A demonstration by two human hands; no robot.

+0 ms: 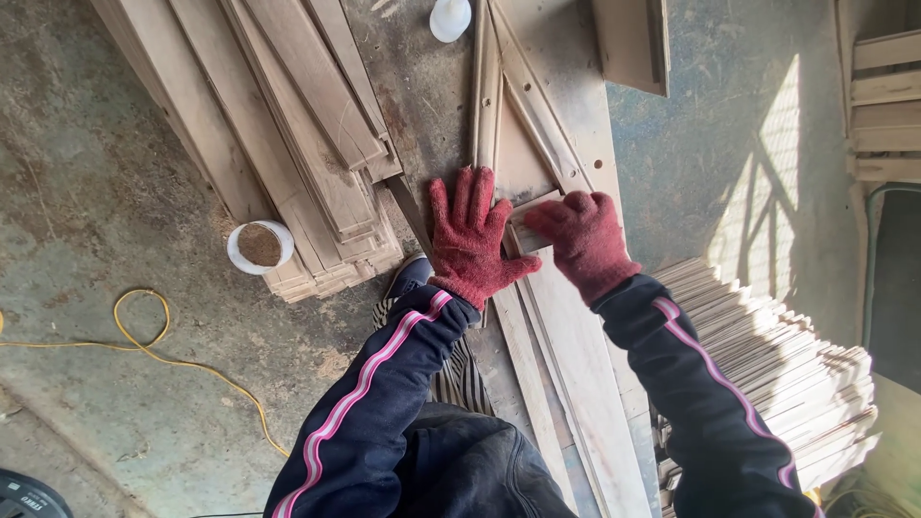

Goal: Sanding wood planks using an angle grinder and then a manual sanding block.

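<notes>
Both my hands wear red knit gloves. My left hand [469,240] lies flat, fingers spread, on a long wooden board [576,355] that runs across a workbench. My right hand [583,240] is curled around a small wooden block [526,228] pressed against the board, between the two hands. Two thin wooden strips [489,86] meet in a narrow wedge just beyond my fingertips. My dark sleeves carry a pink and white stripe.
A pile of wooden planks [307,144] lies on the concrete floor at left, with a white tub of brown powder [259,247] beside it. A yellow cord [144,336] loops over the floor. Stacked thin slats [796,384] sit at right. A white bottle [449,17] stands at the top.
</notes>
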